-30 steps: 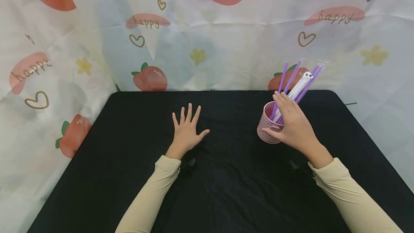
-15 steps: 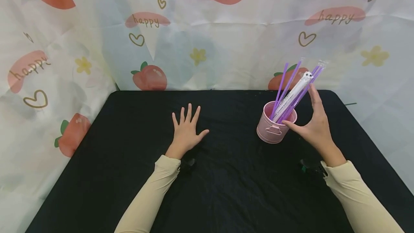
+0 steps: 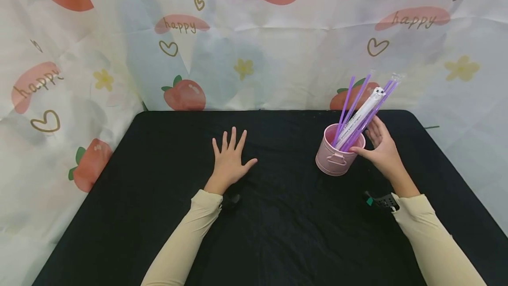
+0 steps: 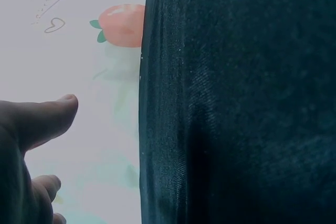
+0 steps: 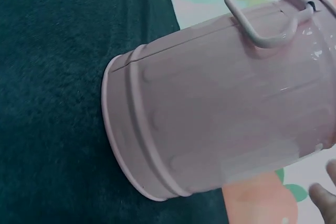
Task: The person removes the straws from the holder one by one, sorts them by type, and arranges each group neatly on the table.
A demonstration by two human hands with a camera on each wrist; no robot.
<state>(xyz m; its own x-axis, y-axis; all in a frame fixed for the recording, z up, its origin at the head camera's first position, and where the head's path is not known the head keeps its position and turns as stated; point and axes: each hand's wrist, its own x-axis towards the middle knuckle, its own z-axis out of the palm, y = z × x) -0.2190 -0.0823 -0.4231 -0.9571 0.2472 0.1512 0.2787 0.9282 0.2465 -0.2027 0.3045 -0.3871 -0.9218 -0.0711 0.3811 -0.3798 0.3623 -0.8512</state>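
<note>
In the head view, a pink metal bucket point(image 3: 333, 160) with a small side handle stands on the black-covered table. Purple drinking straws point(image 3: 344, 107), some in clear wrap, and a slim white printed packet point(image 3: 360, 116) lean rightward in it. At the bucket's right side is my right hand point(image 3: 382, 151), fingers bent, thumb by the rim; whether it touches is unclear. The right wrist view shows fingertips point(image 5: 324, 198) apart from the bucket wall point(image 5: 220, 98). My left hand point(image 3: 228, 162) has its fingers spread above or on the cloth, holding nothing.
The black cloth point(image 3: 270, 233) covers the tabletop, its far edge running along a printed backdrop point(image 3: 278, 65). A dark strap-like device point(image 3: 382, 201) sits at the right wrist, another point(image 3: 231, 200) at the left.
My right hand has moved from in front of the straws to the bucket's right side, lower, with fingers now more bent. The left hand and bucket stay put.
</note>
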